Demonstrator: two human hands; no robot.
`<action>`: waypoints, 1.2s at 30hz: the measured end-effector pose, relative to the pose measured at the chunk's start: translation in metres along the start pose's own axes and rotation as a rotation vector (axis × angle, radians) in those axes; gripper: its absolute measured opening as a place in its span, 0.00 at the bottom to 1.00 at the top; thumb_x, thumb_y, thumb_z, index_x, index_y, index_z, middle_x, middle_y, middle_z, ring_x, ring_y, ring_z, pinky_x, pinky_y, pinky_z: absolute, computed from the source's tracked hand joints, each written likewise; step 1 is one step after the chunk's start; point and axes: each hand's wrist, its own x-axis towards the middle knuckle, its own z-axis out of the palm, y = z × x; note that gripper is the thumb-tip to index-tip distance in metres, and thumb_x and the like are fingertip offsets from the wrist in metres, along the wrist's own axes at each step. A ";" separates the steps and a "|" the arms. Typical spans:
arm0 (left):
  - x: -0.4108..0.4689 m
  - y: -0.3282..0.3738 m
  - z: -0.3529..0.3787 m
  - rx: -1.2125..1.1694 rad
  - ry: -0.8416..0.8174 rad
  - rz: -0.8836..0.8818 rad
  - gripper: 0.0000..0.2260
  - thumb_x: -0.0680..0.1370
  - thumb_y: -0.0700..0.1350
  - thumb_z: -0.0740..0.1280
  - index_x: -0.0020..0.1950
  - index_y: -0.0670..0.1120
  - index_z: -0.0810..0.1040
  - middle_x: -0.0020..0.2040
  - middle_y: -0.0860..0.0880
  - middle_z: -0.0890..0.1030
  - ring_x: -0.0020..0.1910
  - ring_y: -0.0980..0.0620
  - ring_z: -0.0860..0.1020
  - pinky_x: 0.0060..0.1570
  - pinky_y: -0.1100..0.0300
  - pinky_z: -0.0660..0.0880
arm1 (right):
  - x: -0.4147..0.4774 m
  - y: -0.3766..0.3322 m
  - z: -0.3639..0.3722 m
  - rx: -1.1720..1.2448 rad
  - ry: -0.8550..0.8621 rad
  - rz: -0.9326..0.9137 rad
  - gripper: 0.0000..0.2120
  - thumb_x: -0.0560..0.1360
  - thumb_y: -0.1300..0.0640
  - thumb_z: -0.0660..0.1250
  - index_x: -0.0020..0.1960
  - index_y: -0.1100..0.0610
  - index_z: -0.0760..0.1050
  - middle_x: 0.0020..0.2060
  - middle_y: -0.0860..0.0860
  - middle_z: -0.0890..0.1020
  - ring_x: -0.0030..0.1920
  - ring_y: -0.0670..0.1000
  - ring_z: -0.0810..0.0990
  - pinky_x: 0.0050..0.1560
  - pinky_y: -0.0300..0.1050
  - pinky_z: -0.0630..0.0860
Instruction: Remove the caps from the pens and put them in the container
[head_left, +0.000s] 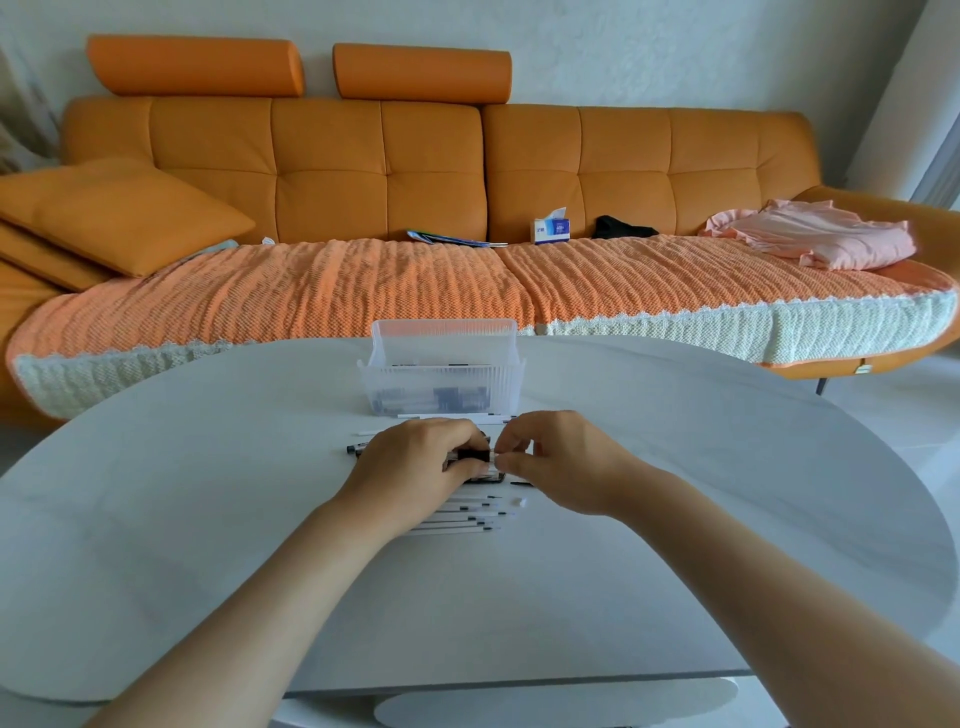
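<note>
You're looking at a clear, ribbed container (441, 384) on a pale grey table (208, 519). In front of it, pens (467, 514), white with black tips. Behind it, an orange sofa (332, 156), its knitted cover (363, 280) orange edged cream; farther right, pink cloth (821, 239).

Orange sofa (332, 171) behind the table (156, 519); tissue box (549, 230) and pink cloth (821, 241) on its seat.
</note>
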 end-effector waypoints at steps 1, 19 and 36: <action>0.000 0.000 0.000 -0.013 -0.003 -0.001 0.04 0.75 0.54 0.71 0.49 0.58 0.80 0.44 0.61 0.81 0.44 0.61 0.76 0.38 0.66 0.69 | 0.000 0.001 0.001 0.003 -0.007 0.008 0.06 0.77 0.49 0.67 0.45 0.47 0.81 0.40 0.40 0.81 0.32 0.39 0.74 0.36 0.38 0.70; 0.001 -0.010 -0.001 -0.057 -0.036 -0.091 0.08 0.79 0.46 0.66 0.57 0.55 0.81 0.54 0.59 0.81 0.52 0.60 0.76 0.54 0.62 0.72 | -0.005 0.020 -0.014 -0.227 -0.096 0.180 0.06 0.74 0.43 0.71 0.50 0.41 0.83 0.47 0.39 0.80 0.47 0.42 0.77 0.49 0.41 0.76; 0.000 -0.005 0.001 0.010 -0.061 -0.060 0.07 0.79 0.52 0.65 0.55 0.58 0.80 0.51 0.60 0.80 0.51 0.58 0.76 0.50 0.55 0.75 | -0.001 0.008 -0.007 -0.100 0.082 -0.010 0.04 0.74 0.49 0.71 0.49 0.43 0.79 0.44 0.40 0.81 0.36 0.34 0.75 0.40 0.35 0.71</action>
